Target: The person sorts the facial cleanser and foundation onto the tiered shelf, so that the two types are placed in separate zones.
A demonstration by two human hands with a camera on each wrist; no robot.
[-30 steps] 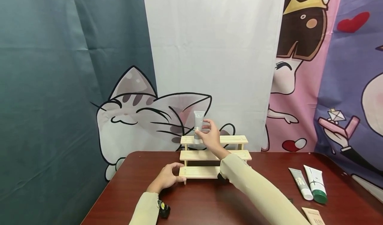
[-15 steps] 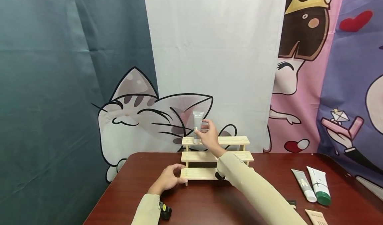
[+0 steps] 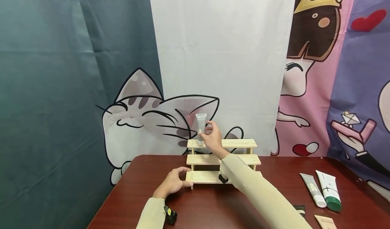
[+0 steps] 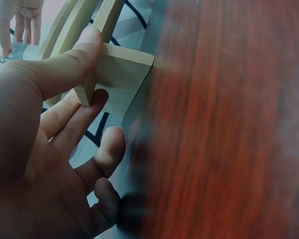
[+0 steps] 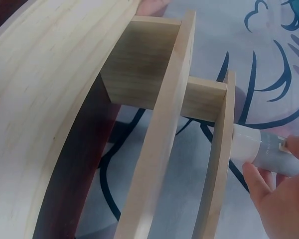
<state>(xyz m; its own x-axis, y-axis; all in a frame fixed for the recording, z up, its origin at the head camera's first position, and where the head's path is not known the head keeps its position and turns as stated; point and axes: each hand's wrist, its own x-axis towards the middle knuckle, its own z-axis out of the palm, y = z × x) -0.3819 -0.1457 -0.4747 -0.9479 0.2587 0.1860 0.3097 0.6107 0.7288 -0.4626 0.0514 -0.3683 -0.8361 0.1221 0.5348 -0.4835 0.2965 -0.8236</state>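
Note:
A three-tier wooden stand is on the table. My right hand pinches a grey squeeze tube between thumb and fingers, upright with its white cap down at the left end of the top tier. In the right wrist view the tube's cap is right at the top board. My left hand grips the left end of the lowest board; in the left wrist view the thumb lies over the board and fingers are beneath it.
To the right lie a second grey tube, a white tube with a green cap and a beige tube. A dark item shows partly behind the right sleeve. A cartoon curtain hangs behind the table.
The view has shifted slightly, so the scene sits a little further right. The grey tube has come down slightly and left relative to the stand. The left hand keeps its hold.

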